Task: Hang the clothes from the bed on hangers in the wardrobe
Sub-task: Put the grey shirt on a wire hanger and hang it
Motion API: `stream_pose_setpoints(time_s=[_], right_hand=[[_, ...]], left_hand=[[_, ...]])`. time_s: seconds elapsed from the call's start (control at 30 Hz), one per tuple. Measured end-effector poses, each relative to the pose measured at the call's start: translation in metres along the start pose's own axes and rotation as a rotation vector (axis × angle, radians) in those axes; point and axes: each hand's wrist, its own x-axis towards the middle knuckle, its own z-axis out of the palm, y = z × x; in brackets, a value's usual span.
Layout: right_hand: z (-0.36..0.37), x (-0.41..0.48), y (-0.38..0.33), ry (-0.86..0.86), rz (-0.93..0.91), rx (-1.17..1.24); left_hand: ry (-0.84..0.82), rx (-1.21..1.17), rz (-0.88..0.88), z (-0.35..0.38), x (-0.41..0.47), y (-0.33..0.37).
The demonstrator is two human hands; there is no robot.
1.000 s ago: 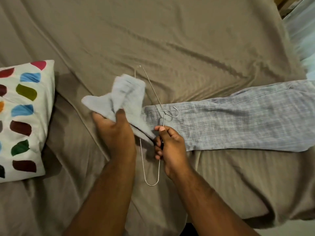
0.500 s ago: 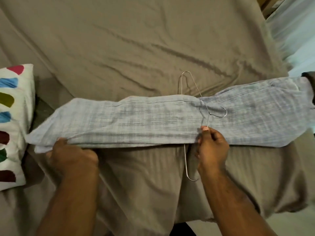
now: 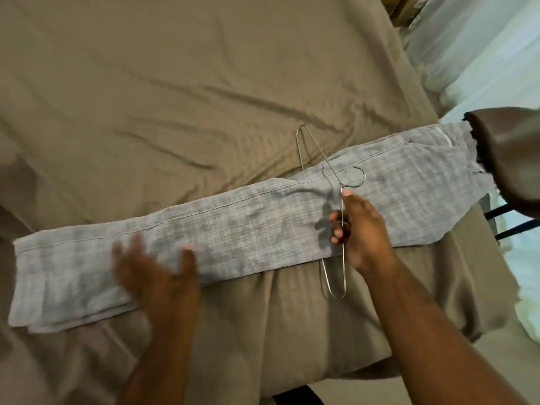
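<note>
The grey trousers (image 3: 233, 235), bunched a second earlier, now lay flat on the bed (image 3: 204, 83), threaded through the wire hanger (image 3: 343, 273) — left hand (image 3: 157, 276) left of it released, fingers spread, right hand (image 3: 362, 229) pinching its neck — so lifting seemed next.

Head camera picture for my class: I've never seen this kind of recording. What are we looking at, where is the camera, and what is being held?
No machine here: a person wears a camera on the head, looking down at their own two hands. The grey trousers lie stretched across the tan bed sheet, threaded through a wire hanger. The right hand grips the hanger just below its hook. The left hand, blurred, is open over the trousers and holds nothing.
</note>
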Motion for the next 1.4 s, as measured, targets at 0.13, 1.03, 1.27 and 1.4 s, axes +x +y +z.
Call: stream_pose_setpoints(time_s=[0.13,1.03,1.27,1.4], right_hand=[[0.01,0.011,-0.036,-0.042,-0.081,-0.223],[-0.016,-0.395,-0.54,-0.026,-0.943,-0.702],[-0.009,-0.488,-0.564,0.06,-1.15,-0.74],[-0.02,-0.514,-0.563,0.149,-1.217,-0.832]], left_hand=[[-0.523,0.017,0.444,0.021,-0.053,0.078],[-0.413,-0.695,0.731,-0.291,0.003,0.452],[-0.589,-0.959,0.676,-0.4,0.004,0.524],[-0.238,-0.858,0.829,-0.421,-0.001,0.533]])
